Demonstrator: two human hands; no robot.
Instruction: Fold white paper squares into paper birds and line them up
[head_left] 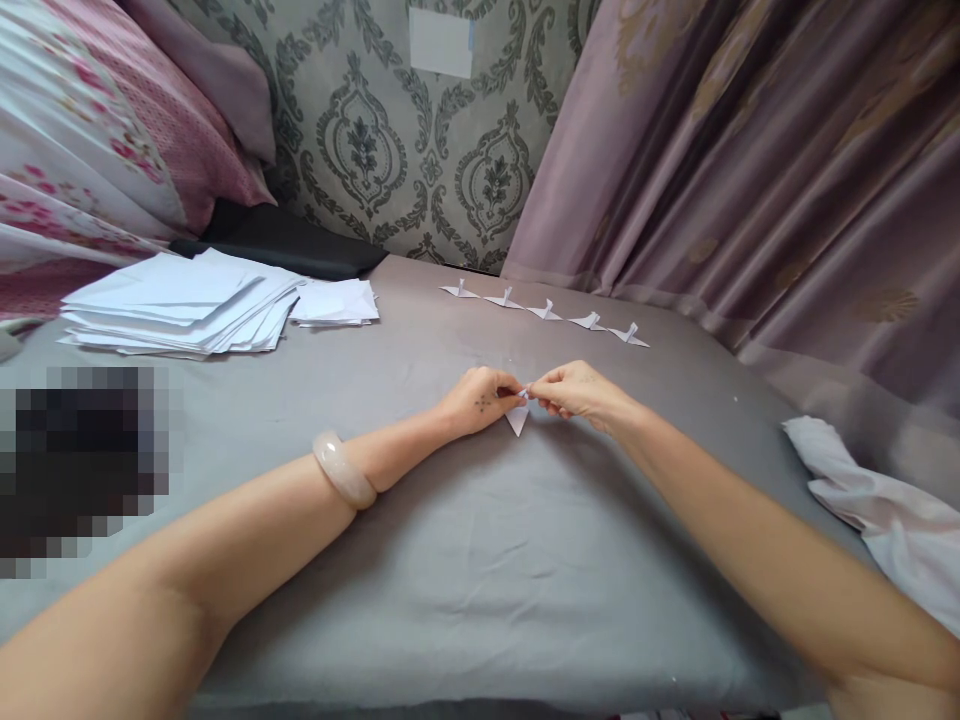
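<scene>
Close together over the grey sheet, both hands pinch one small piece of folded white paper [517,418]. A pointed, triangular part of it sticks out below the fingers, toward me. My left hand [482,400] is closed on its left side, with a pale bangle on that forearm. From the right, the fingertips of my right hand [576,390] grip the paper's upper part. The fingers cover most of the folds. Farther back stands a slanting row of several small folded paper figures [547,311], each with a wide flat base and a narrow upright point.
A large stack of white paper sheets [176,305] lies at the back left, beside a smaller stack [336,303]. Behind them is a black flat item [277,238]. Purple curtains [720,150] hang at the right, above a crumpled white cloth [862,490]. A blurred patch covers the left edge.
</scene>
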